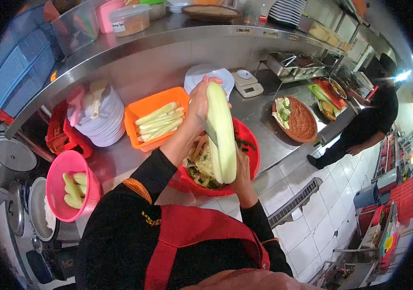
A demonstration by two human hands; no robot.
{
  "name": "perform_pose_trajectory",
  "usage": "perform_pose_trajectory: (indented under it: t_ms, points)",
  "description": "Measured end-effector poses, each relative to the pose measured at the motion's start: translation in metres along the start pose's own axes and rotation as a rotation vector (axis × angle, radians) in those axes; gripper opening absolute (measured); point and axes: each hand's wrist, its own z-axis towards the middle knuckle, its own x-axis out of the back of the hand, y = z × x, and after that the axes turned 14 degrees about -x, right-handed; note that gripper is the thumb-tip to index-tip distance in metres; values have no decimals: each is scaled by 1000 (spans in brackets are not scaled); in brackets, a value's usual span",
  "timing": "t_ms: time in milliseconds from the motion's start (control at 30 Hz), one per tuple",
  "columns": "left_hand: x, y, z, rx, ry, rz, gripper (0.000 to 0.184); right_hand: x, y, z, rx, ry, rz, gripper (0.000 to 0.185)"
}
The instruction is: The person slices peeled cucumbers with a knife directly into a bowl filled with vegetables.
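Note:
A long, pale green peeled vegetable (pixel 222 133) stands nearly upright in the middle, with a lengthwise split. My left hand (pixel 199 99) is closed round its upper end. Low on its right side is my right hand (pixel 243 169), fingers mostly hidden behind the vegetable. A knife blade (pixel 207 129) shows at the vegetable's left side, angled down toward my right hand; its handle is hidden. Below is a red basin (pixel 253 157) with peelings and scraps. An orange basket (pixel 131 118) of long pale pieces lies to the left.
At the left are a pink bucket (pixel 54 186) with green vegetables and stacked white plates (pixel 105 121). Behind are a white bowl (pixel 216 75) and a scale (pixel 247 84). A brown tray (pixel 303 121) sits rightward. Another person (pixel 373 113) stands at far right.

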Motion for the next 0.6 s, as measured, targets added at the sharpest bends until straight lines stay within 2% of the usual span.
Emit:
perform_pose_trajectory:
  t_ms: [67, 133, 233, 267, 333, 367, 467, 533, 600]
  points:
    - [6, -2, 1, 8, -29, -18, 40, -6, 7, 1, -33, 4, -22, 48]
    - [15, -10, 3, 226, -116, -81, 36, -11, 10, 5, -33, 46, -97, 48]
    - [19, -16, 0, 301, -100, -149, 36, -9, 0, 10, 57, 116, -67, 42]
    - [17, -12, -2, 304, -100, -151, 36, -8, 3, 13, 55, 115, -69, 42]
    - [13, -2, -6, 117, -20, -218, 41, -7, 11, 17, 85, 11, 73, 37]
    - [13, 0, -6, 119, -22, -220, 41, -10, 9, 18, 62, 56, 45, 36]
    - [19, 0, -4, 147, 1, -172, 40, -6, -11, 25, 21, 8, 26, 37]
    - [30, -11, -4, 362, -95, -270, 40, -11, -11, 30, -15, -7, -81, 32]
    - [35, -11, -7, 342, -56, -287, 39, -14, -11, 37, -45, -26, -191, 28]
